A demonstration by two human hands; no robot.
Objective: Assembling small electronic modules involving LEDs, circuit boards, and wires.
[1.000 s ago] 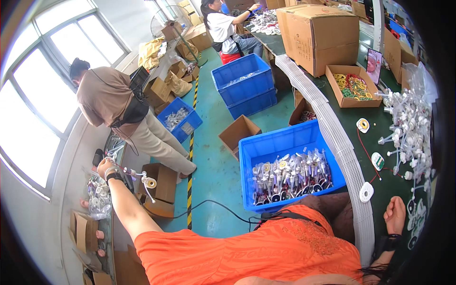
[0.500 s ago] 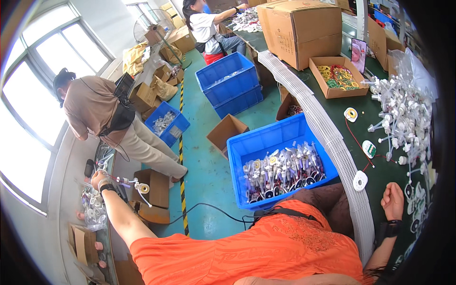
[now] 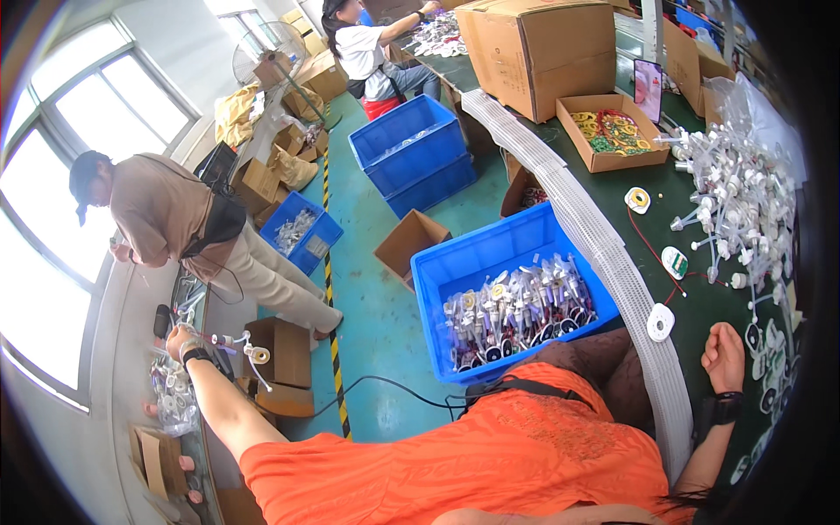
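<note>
My left hand (image 3: 179, 339) reaches far out to the left over a narrow bench (image 3: 140, 306) under the window. It is closed on a white pump part (image 3: 238, 341) with a thin tube, which sticks out to the right of the fist. A clear bag of similar parts (image 3: 171, 398) lies just below the hand. My right hand (image 3: 724, 354) rests on the green table (image 3: 700, 306) at the right, fingers curled, with nothing in it. A white tape roll (image 3: 661, 322) lies just left of it.
A blue crate of bagged pump parts (image 3: 516, 302) stands on the floor by my knees. A pile of white pump heads (image 3: 744, 201) covers the table's right. A person in beige (image 3: 175, 219) stands at the window bench; another sits far back (image 3: 372, 48). Cardboard boxes (image 3: 280, 350) and blue crates (image 3: 411, 149) line the aisle.
The view has swung slightly. My left hand stays at the window bench and my right hand stays resting on the green table. The person in beige has leaned a little toward the bench.
</note>
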